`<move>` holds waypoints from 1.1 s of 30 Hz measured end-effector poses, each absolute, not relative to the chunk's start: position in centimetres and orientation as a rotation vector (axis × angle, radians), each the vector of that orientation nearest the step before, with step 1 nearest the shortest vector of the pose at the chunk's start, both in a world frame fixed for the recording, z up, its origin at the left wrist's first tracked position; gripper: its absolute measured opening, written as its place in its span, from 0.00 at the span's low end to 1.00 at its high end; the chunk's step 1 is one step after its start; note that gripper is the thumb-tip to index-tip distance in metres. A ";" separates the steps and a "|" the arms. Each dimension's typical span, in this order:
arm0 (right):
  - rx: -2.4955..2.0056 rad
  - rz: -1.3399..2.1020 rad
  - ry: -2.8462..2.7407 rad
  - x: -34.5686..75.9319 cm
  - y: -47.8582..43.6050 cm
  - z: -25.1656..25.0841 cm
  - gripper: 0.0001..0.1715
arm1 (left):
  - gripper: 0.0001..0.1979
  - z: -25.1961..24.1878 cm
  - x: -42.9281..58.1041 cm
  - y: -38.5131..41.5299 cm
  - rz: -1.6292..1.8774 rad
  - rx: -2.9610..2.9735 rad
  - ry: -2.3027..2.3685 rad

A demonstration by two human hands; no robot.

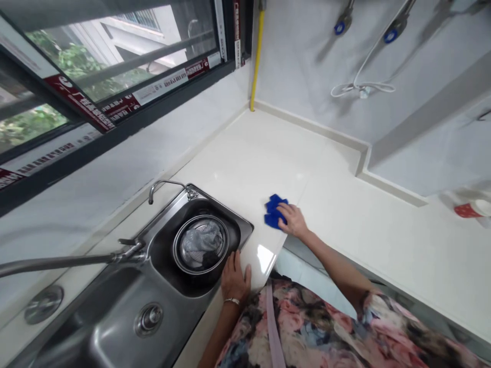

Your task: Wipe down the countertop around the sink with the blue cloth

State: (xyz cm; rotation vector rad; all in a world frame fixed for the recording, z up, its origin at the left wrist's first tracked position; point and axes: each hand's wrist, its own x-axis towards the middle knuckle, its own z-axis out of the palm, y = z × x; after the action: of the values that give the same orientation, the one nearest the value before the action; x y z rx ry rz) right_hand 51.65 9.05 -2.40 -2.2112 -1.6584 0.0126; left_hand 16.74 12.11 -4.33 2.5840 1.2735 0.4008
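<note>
Small crumpled blue cloth (273,210) lies on the glossy white countertop (345,168), just right of frame centre. Right hand (293,220) covers its 4 o'clock side, palm down and fingers laid nearly flat over it, pressing rather than gripping. I read the step in hand as wiping the counter surface with the cloth under the palm. A further stroke would call for steady downward pressure so the cloth doesn't slip out from under the fingers. At 7 o'clock from the cloth, left hand (233,278) rests open on the counter edge, fingertips at the sink's lip, holding nothing, with a thin band at the wrist. Just beyond it at 9 o'clock is the stainless steel double sink (115,327), with a round steel strainer bowl (201,244) seated in the smaller well. The long steel faucet spout (69,261) reaches out to the left. The yellow pipe (256,56) stands in the corner at 12 o'clock. A red-and-white cup (473,209) sits well apart at 3 o'clock.
</note>
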 end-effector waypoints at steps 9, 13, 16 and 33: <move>-2.671 -0.390 -0.961 63.5 11.4 -1.9 0.33 | 0.28 -4.9 16.6 11.7 0.505 2.669 1.275; -2.707 -0.282 -0.901 64.4 17.8 -1.1 0.32 | 0.29 -4.9 16.5 11.6 0.529 2.706 1.276; -2.689 -0.224 -0.977 63.3 23.7 -1.2 0.34 | 0.28 -4.9 16.4 11.5 0.510 2.722 1.294; -1.867 0.196 -1.855 43.9 27.3 -0.3 0.33 | 0.28 -5.3 15.8 12.0 0.324 2.662 1.288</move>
State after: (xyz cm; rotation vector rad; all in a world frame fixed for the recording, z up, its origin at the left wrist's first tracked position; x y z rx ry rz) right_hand 43.92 27.35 -0.31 -1.8671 -1.8554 0.1957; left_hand 15.83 12.01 -5.27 2.6622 1.2883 0.3243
